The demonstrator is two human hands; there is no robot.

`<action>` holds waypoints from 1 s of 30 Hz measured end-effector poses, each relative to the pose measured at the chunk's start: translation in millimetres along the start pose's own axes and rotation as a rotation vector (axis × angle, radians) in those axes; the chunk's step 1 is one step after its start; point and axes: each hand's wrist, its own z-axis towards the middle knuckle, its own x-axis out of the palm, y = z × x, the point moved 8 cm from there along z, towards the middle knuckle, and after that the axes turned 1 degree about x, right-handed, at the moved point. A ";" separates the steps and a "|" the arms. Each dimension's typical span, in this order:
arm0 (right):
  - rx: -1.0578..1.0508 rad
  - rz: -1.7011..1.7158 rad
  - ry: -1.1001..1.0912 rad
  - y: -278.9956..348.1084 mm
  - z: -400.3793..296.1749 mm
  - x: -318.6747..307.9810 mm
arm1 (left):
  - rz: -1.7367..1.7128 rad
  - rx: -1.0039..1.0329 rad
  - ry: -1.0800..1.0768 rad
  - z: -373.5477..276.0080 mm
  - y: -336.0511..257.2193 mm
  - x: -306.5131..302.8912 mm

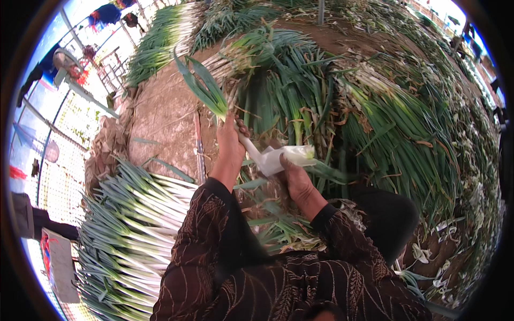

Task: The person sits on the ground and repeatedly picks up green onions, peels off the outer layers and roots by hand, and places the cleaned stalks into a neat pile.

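In the middle of the head view my left hand (229, 141) grips a long green onion (251, 149) around its stalk. Its green leaves point up and away, and its white part slants down to the right. My right hand (298, 178) is closed on a white, filmy outer layer (275, 160) that is folded back from the white part of that stalk. A blurred green leaf (329, 171) trails rightward from this layer. The stalk's root end cannot be made out behind the layer. Stripped leaves (289, 230) lie between my legs.
Clean white-stalked onions (148, 224) lie in a row at left, with another pile (168, 38) at the far left. Untrimmed onions lie in a bundle (289, 84) ahead and a heap (397, 120) at right. Leaf waste (474, 168) covers the right side. A post (321, 12) stands ahead.
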 end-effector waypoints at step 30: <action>0.252 -1.162 -0.010 17.3 -107.2 -94.9 | 0.518 -0.145 0.078 -42.5 -65.0 -52.4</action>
